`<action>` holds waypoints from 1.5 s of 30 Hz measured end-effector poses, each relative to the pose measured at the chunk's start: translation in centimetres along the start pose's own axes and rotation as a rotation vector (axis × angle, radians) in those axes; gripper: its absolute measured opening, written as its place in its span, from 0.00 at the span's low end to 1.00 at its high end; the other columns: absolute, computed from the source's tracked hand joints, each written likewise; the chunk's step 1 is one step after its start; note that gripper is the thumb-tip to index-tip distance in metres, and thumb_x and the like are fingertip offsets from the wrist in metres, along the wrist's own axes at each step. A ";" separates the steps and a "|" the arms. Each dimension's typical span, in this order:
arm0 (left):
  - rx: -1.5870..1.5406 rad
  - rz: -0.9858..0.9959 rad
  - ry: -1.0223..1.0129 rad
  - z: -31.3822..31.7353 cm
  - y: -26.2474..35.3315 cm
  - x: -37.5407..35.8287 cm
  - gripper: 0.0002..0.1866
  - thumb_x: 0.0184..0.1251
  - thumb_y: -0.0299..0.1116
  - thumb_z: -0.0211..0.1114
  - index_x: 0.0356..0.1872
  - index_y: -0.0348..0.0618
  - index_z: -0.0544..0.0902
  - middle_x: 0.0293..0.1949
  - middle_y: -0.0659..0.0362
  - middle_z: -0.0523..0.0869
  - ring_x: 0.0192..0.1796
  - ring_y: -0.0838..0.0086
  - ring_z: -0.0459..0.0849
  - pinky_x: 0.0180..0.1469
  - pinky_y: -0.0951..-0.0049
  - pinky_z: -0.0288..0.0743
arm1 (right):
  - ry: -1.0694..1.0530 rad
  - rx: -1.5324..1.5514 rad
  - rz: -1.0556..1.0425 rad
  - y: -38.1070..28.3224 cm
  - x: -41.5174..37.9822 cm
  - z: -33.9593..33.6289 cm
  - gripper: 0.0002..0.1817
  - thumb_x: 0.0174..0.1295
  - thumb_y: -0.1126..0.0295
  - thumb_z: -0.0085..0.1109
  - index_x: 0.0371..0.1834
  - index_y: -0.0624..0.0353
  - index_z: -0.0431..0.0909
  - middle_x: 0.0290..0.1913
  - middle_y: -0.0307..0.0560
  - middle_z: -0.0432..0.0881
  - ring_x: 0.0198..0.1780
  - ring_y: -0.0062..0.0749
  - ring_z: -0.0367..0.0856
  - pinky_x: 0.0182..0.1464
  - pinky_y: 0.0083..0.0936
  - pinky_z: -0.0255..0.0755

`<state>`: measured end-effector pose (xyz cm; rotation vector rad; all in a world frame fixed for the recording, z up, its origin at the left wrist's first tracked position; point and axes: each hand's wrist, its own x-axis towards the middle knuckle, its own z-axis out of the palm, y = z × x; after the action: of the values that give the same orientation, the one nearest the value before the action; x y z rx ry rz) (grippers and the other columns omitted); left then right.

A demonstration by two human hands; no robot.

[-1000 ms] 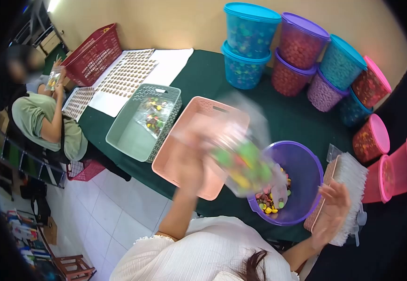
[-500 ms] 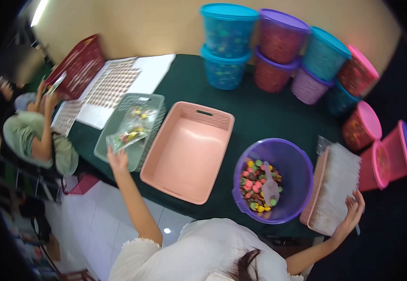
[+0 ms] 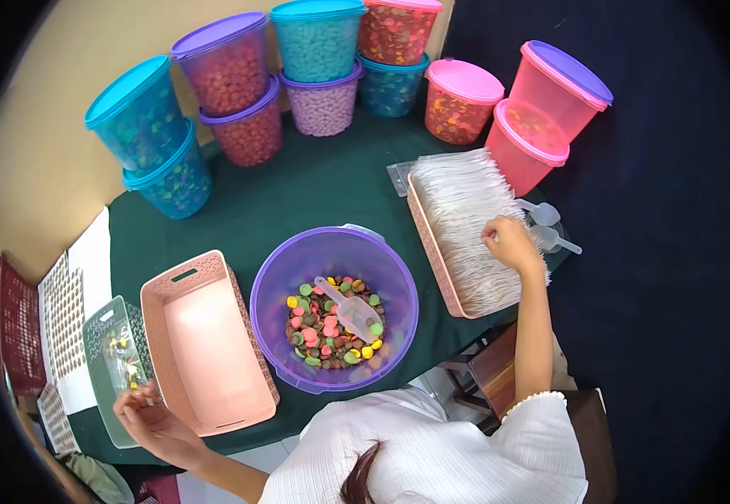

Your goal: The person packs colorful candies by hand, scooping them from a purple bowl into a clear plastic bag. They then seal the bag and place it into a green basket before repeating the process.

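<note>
My left hand (image 3: 150,424) hovers over the near ends of the green basket (image 3: 93,365) and the pink basket (image 3: 153,290), fingers loosely curled and apart, holding nothing. Clear packets of colourful candies (image 3: 125,357) lie inside the green one. On the right, my right hand (image 3: 512,244) is closed in a pinch at the row of clear plastic bags (image 3: 457,202); its fingertips partly hide what they grip. Between my hands stands a purple tub (image 3: 268,290) of round, multicoloured candies (image 3: 323,328), with a clear scoop (image 3: 350,309) lying on them.
Stacked lidded tubs line the back, among them blue ones (image 3: 138,118), purple-lidded ones (image 3: 230,76) and pink ones (image 3: 529,143). Spare scoops (image 3: 550,239) lie right of the bags. At far left are a dark red basket (image 3: 18,328) and sticker sheets (image 3: 62,315).
The view has swung right. My left hand has let go of the candy packet, which is in the green basket. My right hand has moved from the bags' near edge onto the row.
</note>
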<state>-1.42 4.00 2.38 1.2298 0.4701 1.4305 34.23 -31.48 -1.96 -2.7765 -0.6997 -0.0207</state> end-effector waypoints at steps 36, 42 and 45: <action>-0.036 -0.150 -0.798 7.9 -0.9 -5.4 0.24 0.38 0.26 0.72 0.42 0.31 0.78 0.38 0.48 0.81 0.41 0.67 0.81 0.45 0.73 0.73 | 0.592 1.174 -0.825 -24.1 -9.4 2.3 0.11 0.45 0.87 0.56 0.33 0.64 0.74 0.39 0.61 0.78 0.44 0.46 0.78 0.48 0.35 0.72; -0.028 -0.272 -0.568 7.3 -1.3 -6.1 0.12 0.49 0.20 0.64 0.37 0.29 0.78 0.37 0.51 0.81 0.35 0.77 0.79 0.39 0.81 0.72 | 0.442 0.961 -0.824 -24.7 -8.5 3.7 0.15 0.43 0.81 0.61 0.37 0.63 0.74 0.46 0.53 0.76 0.49 0.45 0.74 0.54 0.40 0.65; 0.031 -0.287 -0.465 7.5 -1.7 -6.3 0.04 0.52 0.18 0.60 0.31 0.29 0.78 0.31 0.53 0.80 0.32 0.80 0.78 0.36 0.82 0.73 | 0.057 1.020 -0.774 -24.3 -8.4 2.0 0.22 0.40 0.74 0.67 0.41 0.62 0.73 0.49 0.51 0.74 0.53 0.43 0.71 0.55 0.36 0.63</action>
<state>4.72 -3.73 1.24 1.4055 0.3302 0.8631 15.34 -14.34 1.85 -1.4448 -1.2678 0.0795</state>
